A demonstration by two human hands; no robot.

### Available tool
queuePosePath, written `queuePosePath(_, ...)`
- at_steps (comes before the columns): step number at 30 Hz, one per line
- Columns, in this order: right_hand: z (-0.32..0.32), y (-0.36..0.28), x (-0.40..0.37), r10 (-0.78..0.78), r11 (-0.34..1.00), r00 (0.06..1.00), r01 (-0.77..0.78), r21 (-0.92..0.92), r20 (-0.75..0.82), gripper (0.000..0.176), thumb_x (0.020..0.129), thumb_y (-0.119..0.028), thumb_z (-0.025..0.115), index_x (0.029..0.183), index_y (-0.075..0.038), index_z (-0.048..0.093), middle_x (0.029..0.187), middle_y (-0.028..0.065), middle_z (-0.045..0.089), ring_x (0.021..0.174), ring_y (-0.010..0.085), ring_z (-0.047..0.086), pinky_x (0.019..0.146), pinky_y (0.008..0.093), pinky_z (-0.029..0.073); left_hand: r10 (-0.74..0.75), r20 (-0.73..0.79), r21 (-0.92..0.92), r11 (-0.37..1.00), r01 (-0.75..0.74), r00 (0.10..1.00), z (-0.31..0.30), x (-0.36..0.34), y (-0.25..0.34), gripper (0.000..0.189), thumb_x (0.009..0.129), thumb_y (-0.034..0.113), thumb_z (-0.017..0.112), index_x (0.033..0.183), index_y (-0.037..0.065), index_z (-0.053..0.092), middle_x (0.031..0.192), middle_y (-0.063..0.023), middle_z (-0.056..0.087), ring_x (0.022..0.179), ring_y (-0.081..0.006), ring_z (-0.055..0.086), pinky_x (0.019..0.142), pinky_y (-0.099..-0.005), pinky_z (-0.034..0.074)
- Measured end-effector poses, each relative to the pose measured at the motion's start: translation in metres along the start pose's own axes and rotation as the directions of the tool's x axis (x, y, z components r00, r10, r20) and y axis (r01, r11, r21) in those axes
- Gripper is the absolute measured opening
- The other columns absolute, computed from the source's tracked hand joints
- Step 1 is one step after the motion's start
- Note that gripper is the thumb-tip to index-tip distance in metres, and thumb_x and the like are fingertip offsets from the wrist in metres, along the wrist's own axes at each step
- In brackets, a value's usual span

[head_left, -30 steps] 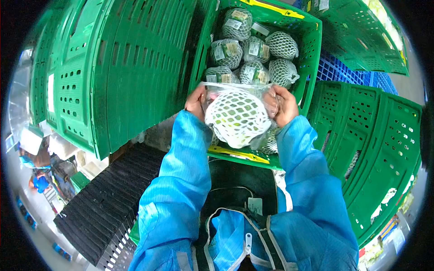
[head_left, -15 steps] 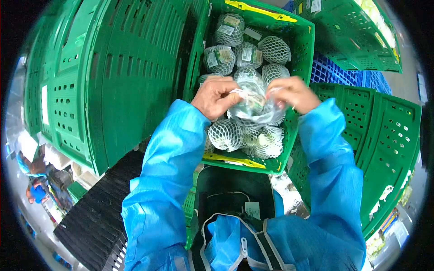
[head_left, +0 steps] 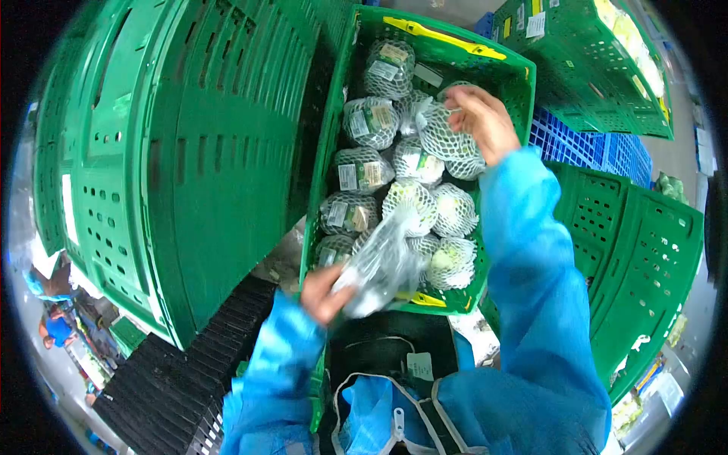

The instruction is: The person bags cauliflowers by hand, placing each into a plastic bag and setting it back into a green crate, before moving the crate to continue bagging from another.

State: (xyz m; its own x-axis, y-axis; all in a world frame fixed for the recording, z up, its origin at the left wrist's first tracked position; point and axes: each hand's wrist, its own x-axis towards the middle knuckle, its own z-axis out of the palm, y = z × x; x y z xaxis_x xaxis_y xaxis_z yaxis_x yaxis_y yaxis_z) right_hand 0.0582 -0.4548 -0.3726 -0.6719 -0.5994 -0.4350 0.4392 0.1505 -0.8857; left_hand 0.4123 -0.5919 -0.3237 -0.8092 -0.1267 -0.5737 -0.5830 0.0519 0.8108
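My left hand (head_left: 326, 294) is closed on a crumpled clear plastic bag (head_left: 388, 262), which hangs across the near end of a green crate (head_left: 318, 220). At the far right of that crate my right hand (head_left: 485, 123) has its fingers curled over a round vegetable in a white foam net (head_left: 444, 135). Below the bag's upper end, a pale green netted vegetable (head_left: 409, 203) shows without plastic. Along the left side sit several netted vegetables in clear wrap with labels, such as one wrapped vegetable (head_left: 371, 121). The exact kind of vegetable is hidden by the nets.
Tall stacked green crates (head_left: 227, 167) rise close on the left. More green crates stand at right (head_left: 644, 250) and upper right (head_left: 569, 68), with a blue crate (head_left: 591, 148) between them. A black ridged surface (head_left: 182, 371) lies at lower left. A person (head_left: 59, 327) is far off left.
My left hand has drawn the plastic bag down and left, off the middle of the crate. My right hand has let go of the bag and moved up to a netted vegetable.
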Motion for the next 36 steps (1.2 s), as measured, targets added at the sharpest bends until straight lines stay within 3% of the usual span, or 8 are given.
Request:
queuePosePath(4, 0.058, 0.043, 0.116, -0.028, 0.868, 0.973, -0.091, -0.487, -0.231, 0.093, 0.069, -0.047, 0.071, 0.138, -0.004, 0.025, 0.131, 0.0236, 0.038, 0.111, 0.0355, 0.048, 0.089, 0.0408, 0.044, -0.262, -0.452, -0.322, 0.939, 0.118, 0.853, -0.01, -0.099, -0.079, 0.036, 0.071, 0.0, 0.055, 0.107, -0.003, 0.057, 0.089, -0.0133, 0.062, 0.082, -0.0203, 0.06, 0.076, -0.0307, 0.046)
queuePosePath(7, 0.12, 0.072, 0.162, -0.298, 0.456, 0.856, -0.261, -0.851, -0.423, 0.1, 0.063, -0.049, 0.075, 0.14, -0.015, 0.021, 0.14, 0.0258, 0.022, 0.116, 0.0432, 0.041, 0.09, 0.0465, 0.042, -0.162, -0.443, 0.204, 0.939, 0.275, 0.882, -0.03, -0.131, -0.136, 0.061, 0.065, 0.01, 0.063, 0.123, 0.002, 0.047, 0.108, -0.0176, 0.056, 0.098, -0.0326, 0.055, 0.086, -0.0372, 0.044)
queuePosePath(11, 0.115, 0.105, 0.196, -0.169, 0.451, 0.84, -0.4, -0.798, -0.516, 0.106, 0.058, -0.046, 0.079, 0.141, -0.023, 0.017, 0.142, 0.0269, 0.01, 0.122, 0.0481, 0.03, 0.094, 0.0507, 0.039, -0.17, -0.496, 0.66, 0.564, 0.496, 0.852, -0.027, -0.123, -0.114, 0.082, 0.06, 0.017, 0.071, 0.133, 0.004, 0.035, 0.124, -0.0188, 0.048, 0.113, -0.0334, 0.048, 0.095, -0.041, 0.038)
queuePosePath(14, 0.062, 0.111, 0.194, -0.219, 0.665, 0.903, -0.14, -0.734, -0.37, 0.096, 0.059, -0.045, 0.078, 0.138, -0.022, 0.029, 0.139, 0.0275, 0.024, 0.111, 0.0459, 0.045, 0.086, 0.0507, 0.043, -0.241, -0.445, -0.012, 0.965, 0.264, 0.863, -0.028, -0.124, -0.129, 0.067, 0.067, 0.01, 0.067, 0.128, 0.001, 0.041, 0.117, -0.0182, 0.054, 0.106, -0.0279, 0.054, 0.09, -0.0383, 0.043)
queuePosePath(18, 0.019, 0.067, 0.147, 0.244, 0.899, 0.965, -0.187, 0.395, -0.098, 0.051, 0.078, -0.035, 0.061, 0.119, -0.006, 0.053, 0.113, 0.0113, 0.059, 0.1, 0.0255, 0.057, 0.085, 0.0401, 0.046, -0.228, -0.216, -0.353, 0.925, 0.142, 0.949, -0.031, -0.089, -0.059, 0.054, 0.074, 0.004, 0.063, 0.124, -0.003, 0.044, 0.112, -0.0161, 0.058, 0.101, -0.0225, 0.057, 0.088, -0.0357, 0.045)
queuePosePath(27, 0.039, 0.072, -0.083, 0.042, 0.406, 0.944, -0.315, 0.858, 0.327, 0.059, 0.08, -0.031, 0.049, 0.13, 0.0, 0.039, 0.128, 0.0147, 0.048, 0.118, 0.0306, 0.045, 0.101, 0.0469, 0.033, 0.132, -0.069, -0.989, 0.124, -0.086, 0.989, 0.039, 0.129, 0.006, 0.08, 0.081, 0.053, 0.053, 0.142, 0.017, 0.016, 0.139, -0.0118, 0.033, 0.125, -0.0306, 0.036, 0.101, -0.0506, 0.031)
queuePosePath(30, 0.047, 0.022, -0.125, 0.028, 0.999, 0.995, -0.031, 0.023, 0.1, 0.065, 0.077, -0.019, 0.056, 0.136, -0.004, 0.032, 0.139, 0.0123, 0.035, 0.127, 0.0275, 0.034, 0.101, 0.0434, 0.031, 0.111, -0.09, -0.992, -0.094, -0.08, 0.99, 0.058, 0.137, 0.001, 0.068, 0.083, 0.042, 0.055, 0.138, 0.014, 0.026, 0.126, -0.0101, 0.049, 0.114, -0.0284, 0.049, 0.095, -0.0477, 0.04)
queuePosePath(36, 0.069, -0.009, -0.165, -0.472, 0.524, 0.825, 0.547, -0.653, 0.312, 0.046, 0.071, -0.006, 0.069, 0.115, -0.006, 0.055, 0.124, 0.0184, 0.045, 0.115, 0.0345, 0.045, 0.096, 0.0392, 0.038, -0.064, -0.312, -0.938, 0.178, -0.297, 0.948, 0.089, 0.096, 0.035, 0.065, 0.079, 0.016, 0.064, 0.132, 0.008, 0.029, 0.119, -0.0144, 0.052, 0.104, -0.0273, 0.056, 0.083, -0.0396, 0.051)
